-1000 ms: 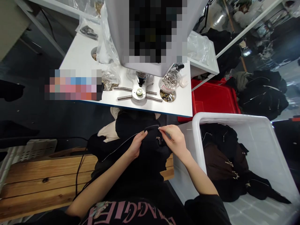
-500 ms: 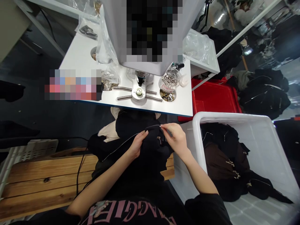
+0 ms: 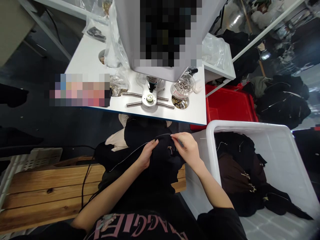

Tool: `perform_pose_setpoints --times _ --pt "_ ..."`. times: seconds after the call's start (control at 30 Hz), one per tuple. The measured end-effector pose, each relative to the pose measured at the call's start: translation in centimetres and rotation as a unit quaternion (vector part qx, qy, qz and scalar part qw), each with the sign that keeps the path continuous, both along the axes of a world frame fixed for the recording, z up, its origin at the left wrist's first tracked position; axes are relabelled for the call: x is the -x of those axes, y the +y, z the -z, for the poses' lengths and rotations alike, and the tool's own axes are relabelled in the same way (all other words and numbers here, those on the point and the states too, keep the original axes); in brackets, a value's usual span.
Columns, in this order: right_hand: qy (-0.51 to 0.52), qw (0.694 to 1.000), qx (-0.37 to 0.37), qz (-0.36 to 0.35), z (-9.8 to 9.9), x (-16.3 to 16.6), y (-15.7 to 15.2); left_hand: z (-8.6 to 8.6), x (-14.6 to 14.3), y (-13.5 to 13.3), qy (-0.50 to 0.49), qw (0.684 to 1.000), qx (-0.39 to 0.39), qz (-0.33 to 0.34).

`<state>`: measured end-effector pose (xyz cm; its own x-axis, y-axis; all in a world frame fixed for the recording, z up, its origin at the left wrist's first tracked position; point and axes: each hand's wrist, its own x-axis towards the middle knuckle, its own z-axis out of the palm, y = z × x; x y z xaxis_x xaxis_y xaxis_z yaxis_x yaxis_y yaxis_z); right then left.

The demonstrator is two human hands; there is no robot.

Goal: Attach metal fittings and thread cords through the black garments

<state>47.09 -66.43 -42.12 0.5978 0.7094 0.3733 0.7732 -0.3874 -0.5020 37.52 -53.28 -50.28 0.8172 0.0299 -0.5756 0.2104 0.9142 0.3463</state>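
Across my lap lies a black zippered garment (image 3: 163, 166), with a metal zipper (image 3: 128, 155) running along one edge. My left hand (image 3: 147, 154) is closed on the garment beside the zipper, thumb on top. Fingertips of my right hand (image 3: 187, 146) pinch the end of the zipper edge, a little to the right of the left hand. Whether they hold a zipper slider or only the tape is too small to tell. Beyond the hands, a press machine (image 3: 150, 99) with coiled metal springs stands on the white table (image 3: 192, 111).
A clear jar of metal fasteners (image 3: 183, 87) stands above a table hole holding brass pieces (image 3: 180, 103). To the right, a white bin (image 3: 277, 140) contains dark garments (image 3: 240, 173), with a red crate (image 3: 227, 103) behind it. A wooden bench (image 3: 50, 191) extends left.
The camera view has shifted slightly, so the table and machine appear a little further right. Both hands keep their hold on the garment.
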Motion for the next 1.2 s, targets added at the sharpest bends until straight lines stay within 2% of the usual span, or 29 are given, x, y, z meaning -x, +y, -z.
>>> perform_pose_setpoints --times 0.17,0.23,0.37,0.47,0.57,0.67,0.73,0.87,0.93,0.97,1.0,1.03,1.07,1.1,1.2 --pt "-0.004 1.000 0.003 -0.014 -0.5 0.7 -0.2 0.1 0.0 0.1 -0.004 1.000 0.004 -0.002" --pt "0.000 1.000 -0.011 0.007 -0.8 0.4 -0.3 0.1 0.0 0.1 -0.007 1.000 0.007 -0.003" --pt "0.025 0.989 -0.054 0.137 -0.3 -3.3 -1.0 0.1 0.0 -0.1 -0.006 1.000 0.013 0.001" --pt "0.065 0.966 -0.068 0.239 1.4 -7.7 -1.7 -0.1 0.1 -0.2 -0.013 1.000 0.018 -0.004" --pt "0.109 0.950 -0.066 0.285 3.4 -11.1 -2.2 -0.5 0.3 -0.1 -0.034 0.999 0.020 -0.013" --pt "0.126 0.945 -0.050 0.298 4.6 -12.7 -2.5 -1.5 0.7 0.0 -0.048 0.999 0.009 -0.011" --pt "0.091 0.951 -0.040 0.293 4.8 -12.9 -2.6 -2.5 1.2 0.1 -0.062 0.998 -0.001 -0.009" --pt "-0.028 0.956 -0.068 0.285 2.8 -10.3 -1.3 -5.4 2.9 0.1 -0.113 0.993 0.005 0.019" --pt "-0.005 0.968 -0.094 0.231 1.1 -7.3 0.4 -7.0 3.8 0.2 -0.137 0.989 0.044 0.043" --pt "0.036 0.982 -0.085 0.163 0.4 -5.6 1.5 -7.7 4.2 0.3 -0.146 0.985 0.071 0.051" --pt "0.091 0.993 -0.053 0.053 -0.1 -4.1 2.7 -8.6 4.5 0.5 -0.151 0.982 0.101 0.057" --pt "0.131 0.989 -0.012 -0.060 -0.3 -2.7 4.2 -9.4 4.8 0.8 -0.154 0.978 0.129 0.060" --pt "0.150 0.978 0.013 -0.144 -0.2 -1.6 5.8 -10.4 5.1 1.1 -0.155 0.974 0.153 0.060" --pt "0.156 0.967 0.032 -0.200 0.2 -0.8 7.5 -11.3 5.3 1.4 -0.155 0.971 0.173 0.062" --pt "0.159 0.930 0.064 -0.326 2.7 0.3 13.5 -14.4 5.8 2.3 -0.167 0.959 0.210 0.096"
